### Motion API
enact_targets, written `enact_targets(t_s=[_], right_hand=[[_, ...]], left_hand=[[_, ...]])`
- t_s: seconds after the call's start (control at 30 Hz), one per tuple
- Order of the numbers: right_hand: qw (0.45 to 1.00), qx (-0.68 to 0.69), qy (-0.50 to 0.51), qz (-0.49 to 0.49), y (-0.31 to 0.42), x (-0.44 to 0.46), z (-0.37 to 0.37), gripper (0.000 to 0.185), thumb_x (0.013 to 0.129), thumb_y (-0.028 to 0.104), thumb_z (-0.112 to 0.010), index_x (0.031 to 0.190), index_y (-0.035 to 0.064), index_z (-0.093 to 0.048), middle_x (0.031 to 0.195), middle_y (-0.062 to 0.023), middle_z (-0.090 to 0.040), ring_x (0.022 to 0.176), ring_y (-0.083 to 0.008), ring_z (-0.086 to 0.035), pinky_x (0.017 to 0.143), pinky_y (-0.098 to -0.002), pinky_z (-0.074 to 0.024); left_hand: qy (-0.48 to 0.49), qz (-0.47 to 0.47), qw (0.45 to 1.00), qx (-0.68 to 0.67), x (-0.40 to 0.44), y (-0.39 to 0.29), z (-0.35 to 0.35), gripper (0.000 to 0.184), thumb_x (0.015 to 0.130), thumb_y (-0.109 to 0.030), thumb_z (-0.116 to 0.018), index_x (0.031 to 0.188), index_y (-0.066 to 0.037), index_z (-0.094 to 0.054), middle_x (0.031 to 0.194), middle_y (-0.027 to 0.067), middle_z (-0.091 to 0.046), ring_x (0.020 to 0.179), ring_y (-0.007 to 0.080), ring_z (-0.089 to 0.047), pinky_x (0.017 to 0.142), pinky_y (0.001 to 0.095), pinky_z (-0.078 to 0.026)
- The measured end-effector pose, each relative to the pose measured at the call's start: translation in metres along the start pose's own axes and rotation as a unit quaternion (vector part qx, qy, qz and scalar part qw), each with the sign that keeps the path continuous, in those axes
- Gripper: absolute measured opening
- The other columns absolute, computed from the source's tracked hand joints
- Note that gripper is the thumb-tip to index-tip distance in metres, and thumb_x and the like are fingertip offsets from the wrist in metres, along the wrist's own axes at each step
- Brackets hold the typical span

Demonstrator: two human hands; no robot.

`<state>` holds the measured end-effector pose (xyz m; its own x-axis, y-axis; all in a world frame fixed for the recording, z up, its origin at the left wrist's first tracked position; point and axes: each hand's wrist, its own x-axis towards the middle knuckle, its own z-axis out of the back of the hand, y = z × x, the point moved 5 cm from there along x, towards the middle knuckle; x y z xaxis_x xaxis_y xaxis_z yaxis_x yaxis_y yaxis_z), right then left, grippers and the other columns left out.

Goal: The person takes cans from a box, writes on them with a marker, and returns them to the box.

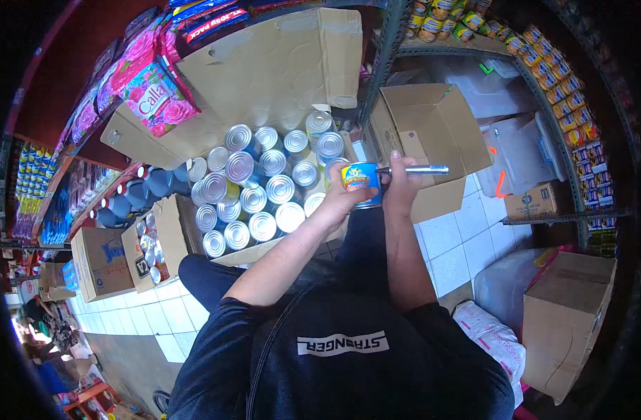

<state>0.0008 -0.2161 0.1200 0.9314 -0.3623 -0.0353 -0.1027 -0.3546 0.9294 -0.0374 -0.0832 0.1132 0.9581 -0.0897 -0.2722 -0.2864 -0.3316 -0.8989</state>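
Note:
My left hand [341,200] is closed around a blue and yellow can [362,183], its thumb across the label. Close against the can's right side, my right hand [402,183] grips a silver marker [427,169]; the dark tip end points left and meets the can. Just left of my hands, a large open cardboard box [257,70] holds many silver-topped cans [262,225], most standing upright in rows. Its flaps are folded outward. Writing on the can, if there is any, cannot be made out.
An open cardboard box [467,136] stands at the right, near lidded plastic bins [520,157]. Shelves of cans [562,91] rise at the far right. A pink Calla pack [156,98] hangs at upper left. Smaller boxes [107,262] sit at left, a carton [566,315] at lower right.

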Motion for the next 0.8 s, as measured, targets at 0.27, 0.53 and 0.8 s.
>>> enact_targets(t_s=[0.27,0.53,0.8], right_hand=[[0.992,-0.111,0.027,0.047,0.009,0.003,-0.016,0.029,0.081,0.014,-0.066,0.061,0.0081,-0.047,0.057,0.0039,-0.046,0.052,-0.0046,-0.041,0.047,-0.0231,-0.0336],[0.983,-0.149,0.062,0.083,0.001,0.006,-0.014,0.027,0.083,0.015,-0.064,0.064,0.0095,-0.046,0.059,-0.0030,-0.055,0.049,-0.0061,-0.047,0.046,-0.0226,-0.0385],[0.980,-0.164,0.051,0.097,0.009,0.003,-0.019,0.028,0.080,0.011,-0.064,0.061,0.0080,-0.044,0.060,0.0009,-0.050,0.056,-0.0072,-0.046,0.053,-0.0255,-0.0395]], left_hand=[[-0.013,-0.031,0.999,0.004,-0.003,0.003,-0.007,0.081,0.066,-0.006,-0.078,0.123,-0.004,-0.020,0.108,0.0135,-0.046,0.099,0.0190,-0.052,0.081,0.0299,-0.048],[-0.043,-0.027,0.996,0.067,-0.002,0.005,-0.004,0.085,0.064,-0.009,-0.080,0.123,-0.004,-0.019,0.108,0.0138,-0.046,0.098,0.0191,-0.052,0.080,0.0298,-0.049],[-0.041,-0.060,0.996,0.044,0.001,0.014,-0.001,0.085,0.064,-0.010,-0.081,0.124,-0.004,-0.019,0.109,0.0141,-0.046,0.097,0.0192,-0.052,0.078,0.0302,-0.049]])
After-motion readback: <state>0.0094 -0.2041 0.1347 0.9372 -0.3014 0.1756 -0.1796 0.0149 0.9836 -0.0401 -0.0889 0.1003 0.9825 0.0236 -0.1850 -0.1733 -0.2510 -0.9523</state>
